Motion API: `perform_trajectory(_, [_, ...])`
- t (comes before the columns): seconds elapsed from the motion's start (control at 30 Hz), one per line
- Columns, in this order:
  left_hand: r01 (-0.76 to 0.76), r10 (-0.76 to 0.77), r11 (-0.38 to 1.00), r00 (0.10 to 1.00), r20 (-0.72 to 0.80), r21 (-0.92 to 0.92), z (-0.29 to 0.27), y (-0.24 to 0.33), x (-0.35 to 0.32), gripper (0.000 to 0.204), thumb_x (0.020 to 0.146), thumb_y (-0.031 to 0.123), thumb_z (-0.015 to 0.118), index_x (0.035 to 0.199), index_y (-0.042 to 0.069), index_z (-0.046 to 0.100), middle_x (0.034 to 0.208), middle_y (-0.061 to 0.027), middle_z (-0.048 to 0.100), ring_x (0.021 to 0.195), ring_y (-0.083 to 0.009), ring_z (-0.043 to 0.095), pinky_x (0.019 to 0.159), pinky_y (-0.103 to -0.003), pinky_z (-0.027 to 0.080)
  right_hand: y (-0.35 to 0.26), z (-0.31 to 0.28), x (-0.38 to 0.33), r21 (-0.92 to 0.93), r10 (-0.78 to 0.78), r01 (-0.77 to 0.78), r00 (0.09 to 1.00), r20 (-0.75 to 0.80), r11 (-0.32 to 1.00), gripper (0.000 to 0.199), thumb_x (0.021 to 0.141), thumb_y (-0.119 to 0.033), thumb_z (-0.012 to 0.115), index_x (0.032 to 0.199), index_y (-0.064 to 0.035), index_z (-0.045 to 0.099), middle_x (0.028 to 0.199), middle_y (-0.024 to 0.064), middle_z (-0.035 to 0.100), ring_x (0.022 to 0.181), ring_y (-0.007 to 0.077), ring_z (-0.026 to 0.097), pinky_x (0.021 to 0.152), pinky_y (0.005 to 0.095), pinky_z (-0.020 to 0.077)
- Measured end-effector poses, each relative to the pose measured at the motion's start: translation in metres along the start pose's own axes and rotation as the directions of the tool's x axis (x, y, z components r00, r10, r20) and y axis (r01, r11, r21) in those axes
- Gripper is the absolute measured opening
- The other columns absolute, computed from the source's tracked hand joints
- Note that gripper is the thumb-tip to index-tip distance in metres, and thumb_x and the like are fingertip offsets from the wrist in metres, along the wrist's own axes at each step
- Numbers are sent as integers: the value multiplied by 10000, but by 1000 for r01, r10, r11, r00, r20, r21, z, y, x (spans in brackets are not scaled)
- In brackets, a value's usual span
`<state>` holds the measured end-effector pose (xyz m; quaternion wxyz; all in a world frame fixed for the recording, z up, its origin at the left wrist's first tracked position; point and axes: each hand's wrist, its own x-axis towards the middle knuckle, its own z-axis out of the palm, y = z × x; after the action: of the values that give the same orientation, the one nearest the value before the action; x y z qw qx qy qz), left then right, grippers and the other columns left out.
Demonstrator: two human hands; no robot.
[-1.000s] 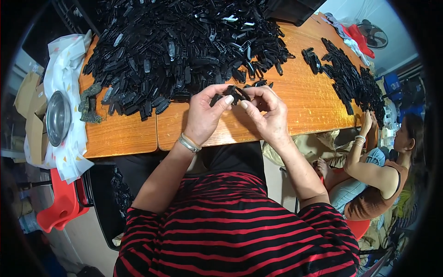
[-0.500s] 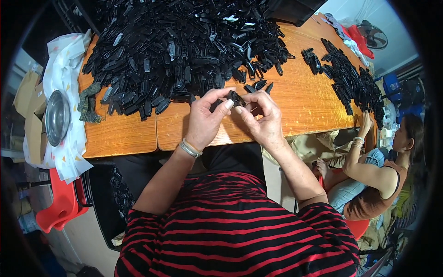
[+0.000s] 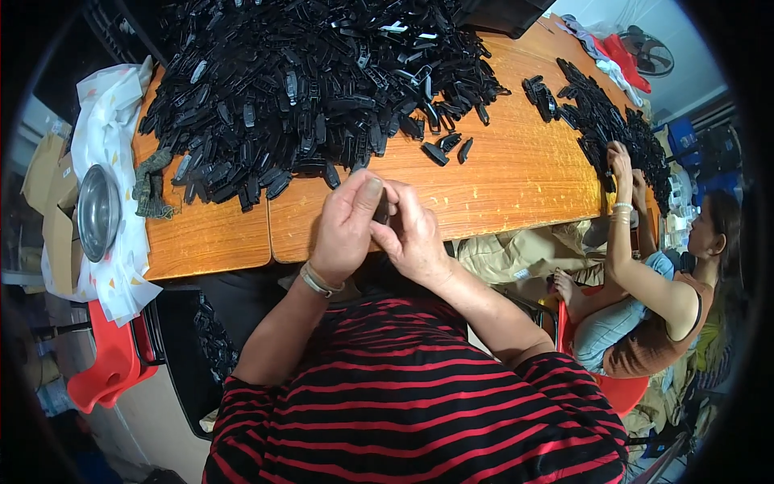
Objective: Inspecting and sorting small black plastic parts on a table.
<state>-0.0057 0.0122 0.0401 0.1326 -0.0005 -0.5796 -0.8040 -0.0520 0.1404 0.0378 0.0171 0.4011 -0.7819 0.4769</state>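
1. The wooden table (image 3: 500,181) fills the space in front of the person; I take it as my landmark.
2. The big heap of black plastic pieces (image 3: 274,105) covers much of the table's far side; its top runs out of view.
3. A co-worker (image 3: 661,302) sits at the table's right end, both hands at the smaller pile (image 3: 601,121) there; what those fingers hold is too small to tell.
4. A black box (image 3: 504,14) at the table's far edge is cut off, its contents out of sight.
5. Over the table's near edge, the person's left hand (image 3: 343,230) and right hand (image 3: 415,238) meet, fingers closed together on one small piece.
6. Three or so loose pieces (image 3: 436,153) lie on the table just beyond the hands, apart from the heap.
7. The held piece (image 3: 381,213) sits between thumbs and fingers above the table's near edge, only a dark sliver showing; its shape, and whether it is one part or two, I can't tell. The step looks to me like working it by hand; the next move seems to call for a steady left grip and careful right fingertip pressure.
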Motion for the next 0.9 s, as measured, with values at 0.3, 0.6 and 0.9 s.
perform_trajectory(0.3, [-202, 210, 969, 977, -40, 145, -3, -1, -13, 223, 1001, 202, 500, 907, 23, 594, 792, 0, 536, 727, -65, 487, 656, -217, 404, -7, 6, -1, 222, 27, -39, 998, 54, 974, 529, 793, -19, 692, 1279, -33, 483, 800, 75, 553, 617, 137, 519, 589, 277, 452])
perform_trajectory(0.6, [-521, 555, 621, 820, 141, 586, 4, 9, -14, 395, 892, 384, 611, 1030, 15, 636, 896, -98, 613, 835, -239, 558, 758, -323, 432, 16, -1, -3, 588, -48, -32, 992, 120, 808, 619, 889, -353, 666, 1333, 12, 435, 1090, 29, 551, 929, 82, 531, 801, 234, 458])
perform_trajectory(0.9, [-434, 439, 612, 882, 173, 662, -6, 23, -30, 96, 829, 130, 628, 799, 43, 596, 802, -98, 602, 743, -299, 557, 664, -360, 440, -1, -3, -4, 394, -62, -20, 979, 194, 919, 541, 806, -113, 738, 1288, -24, 509, 1006, 89, 597, 795, 121, 590, 699, 265, 498])
